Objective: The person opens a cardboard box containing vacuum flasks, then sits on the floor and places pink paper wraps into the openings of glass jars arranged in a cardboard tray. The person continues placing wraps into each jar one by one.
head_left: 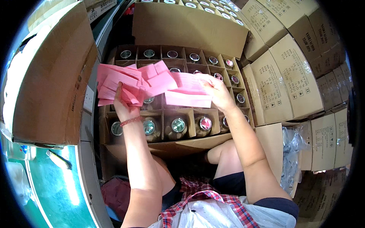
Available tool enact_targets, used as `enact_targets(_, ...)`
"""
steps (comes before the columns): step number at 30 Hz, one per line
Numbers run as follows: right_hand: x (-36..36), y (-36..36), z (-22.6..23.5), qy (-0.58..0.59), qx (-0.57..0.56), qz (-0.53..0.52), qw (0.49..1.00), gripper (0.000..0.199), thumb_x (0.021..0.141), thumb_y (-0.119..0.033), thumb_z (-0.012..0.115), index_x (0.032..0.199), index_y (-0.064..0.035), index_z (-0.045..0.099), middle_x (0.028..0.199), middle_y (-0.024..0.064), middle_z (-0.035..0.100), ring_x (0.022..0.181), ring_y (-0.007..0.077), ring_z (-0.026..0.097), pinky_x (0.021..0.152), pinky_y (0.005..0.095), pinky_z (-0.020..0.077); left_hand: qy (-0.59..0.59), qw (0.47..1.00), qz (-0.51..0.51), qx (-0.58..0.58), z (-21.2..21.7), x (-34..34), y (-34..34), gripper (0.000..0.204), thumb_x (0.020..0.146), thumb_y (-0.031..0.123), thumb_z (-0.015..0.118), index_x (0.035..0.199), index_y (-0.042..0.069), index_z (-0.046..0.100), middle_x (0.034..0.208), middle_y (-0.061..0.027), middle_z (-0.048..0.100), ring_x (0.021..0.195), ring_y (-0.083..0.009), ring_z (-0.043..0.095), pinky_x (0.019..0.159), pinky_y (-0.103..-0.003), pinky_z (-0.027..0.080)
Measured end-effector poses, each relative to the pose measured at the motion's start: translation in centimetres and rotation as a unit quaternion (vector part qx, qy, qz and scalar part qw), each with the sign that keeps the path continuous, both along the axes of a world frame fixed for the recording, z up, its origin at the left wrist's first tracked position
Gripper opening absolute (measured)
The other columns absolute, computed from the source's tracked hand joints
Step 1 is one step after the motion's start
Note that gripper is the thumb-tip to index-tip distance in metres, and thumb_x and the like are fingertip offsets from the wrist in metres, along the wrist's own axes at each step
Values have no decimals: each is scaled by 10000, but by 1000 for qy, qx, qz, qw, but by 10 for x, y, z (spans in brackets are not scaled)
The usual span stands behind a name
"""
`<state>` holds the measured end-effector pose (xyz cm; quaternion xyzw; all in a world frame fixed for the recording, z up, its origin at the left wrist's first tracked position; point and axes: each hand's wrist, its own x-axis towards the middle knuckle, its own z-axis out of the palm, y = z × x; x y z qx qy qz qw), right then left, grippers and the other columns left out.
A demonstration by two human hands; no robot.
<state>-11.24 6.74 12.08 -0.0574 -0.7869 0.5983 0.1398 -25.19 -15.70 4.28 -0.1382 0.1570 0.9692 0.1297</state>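
Folded pink leaflets (119, 81) lie in a loose, fanned bundle in my left hand (124, 108), the thumb pressed over them. With fingers and thumb pinched, my right hand (219, 90) holds the right end of a pink leaflet (186, 84), which hangs beside the bundle. Both hands are above a divided cardboard carton (173, 147). Its compartments hold upright glass flasks (178, 125) with round, shiny mouths. A front-row flask (205, 124) on the right has pink paper inside its mouth, and several on the right side also show pink. The leaflets hide some middle compartments.
Behind the carton is another open carton (186, 32) of white-topped flasks. Stacked cardboard boxes (291, 78) line the right side, near clear plastic bags (294, 146). At left, a brown carton (57, 83) and a yellow cutter knife (59, 159) rest on a green table (49, 190).
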Motion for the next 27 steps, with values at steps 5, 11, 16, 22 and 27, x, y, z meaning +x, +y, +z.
enact_targets(5,-9,32,-32,98,358,-41,928,336,748,93,475,1017,-20,642,1050,138,637,964,263,624,867,317,482,-13,1000,17,5,-10,-6,-9,395,824,104,619,1187,18,489,1152,-106,560,1059,-251,552,879,-446,490)
enact_targets(11,3,-8,-49,-30,513,130,848,285,768,-134,578,1032,-28,599,1064,138,609,974,315,585,859,385,475,-6,1000,27,13,-5,-4,-18,406,820,100,626,1198,38,489,1155,-98,561,1070,-250,548,887,-456,483)
enact_targets(16,-7,-3,-66,-21,494,211,843,370,736,-97,588,1096,-24,547,1024,157,609,952,340,576,818,418,473,1,1000,24,8,-6,-4,-20,440,816,107,631,1222,46,474,1170,-92,556,1088,-258,538,894,-472,473)
enact_targets(22,-40,13,-67,-78,351,285,889,277,709,-68,598,984,-52,621,875,165,611,851,349,592,749,422,467,17,999,6,40,-8,-4,-17,434,818,104,626,1221,45,476,1170,-92,559,1089,-261,538,893,-475,472)
enact_targets(27,-59,0,-66,-52,573,150,804,187,696,-89,605,877,-71,648,910,96,577,855,292,586,727,401,492,-7,1000,25,16,0,-2,-17,425,822,113,623,1212,35,474,1176,-102,552,1089,-267,535,888,-473,473)
